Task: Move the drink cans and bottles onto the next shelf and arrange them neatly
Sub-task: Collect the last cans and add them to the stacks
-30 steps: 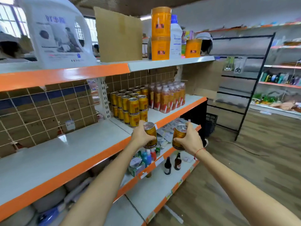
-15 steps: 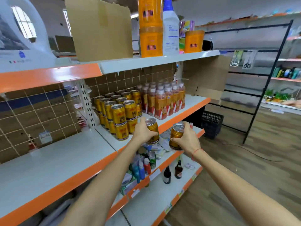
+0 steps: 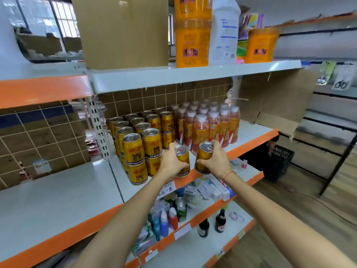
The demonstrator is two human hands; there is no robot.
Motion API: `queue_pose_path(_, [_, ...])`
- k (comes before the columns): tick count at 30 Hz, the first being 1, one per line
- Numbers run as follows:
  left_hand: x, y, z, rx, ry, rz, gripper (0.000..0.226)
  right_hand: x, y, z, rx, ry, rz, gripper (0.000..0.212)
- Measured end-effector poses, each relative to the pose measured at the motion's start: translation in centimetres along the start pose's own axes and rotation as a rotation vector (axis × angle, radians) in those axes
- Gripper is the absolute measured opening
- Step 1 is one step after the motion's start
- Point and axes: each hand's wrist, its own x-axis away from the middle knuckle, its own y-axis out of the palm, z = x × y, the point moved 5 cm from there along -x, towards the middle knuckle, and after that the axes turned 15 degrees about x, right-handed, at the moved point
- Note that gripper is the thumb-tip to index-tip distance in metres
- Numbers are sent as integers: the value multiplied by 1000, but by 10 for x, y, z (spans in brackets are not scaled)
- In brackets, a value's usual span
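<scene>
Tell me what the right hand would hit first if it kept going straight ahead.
Probably the front row of red bottles: the right hand and its gold can sit just before them, above the shelf edge. Depth is unclear.

Cans (image 3: 152, 140) gold, silver tops, red print, dark band at base. Bottles (image 3: 201, 132) red-orange with white caps and red/white labels. Shelves (image 3: 58, 192) pale grey, orange front edges. Back wall (image 3: 38, 136) brown tile, white grout, one blue row. Tubs (image 3: 192, 43) orange. Wrist string (image 3: 228, 176) red.
</scene>
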Motion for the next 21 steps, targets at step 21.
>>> queue_pose_path(21, [-50, 28, -25, -188, -318, 352, 86, -107, 60, 15, 50, -438, -295, 77])
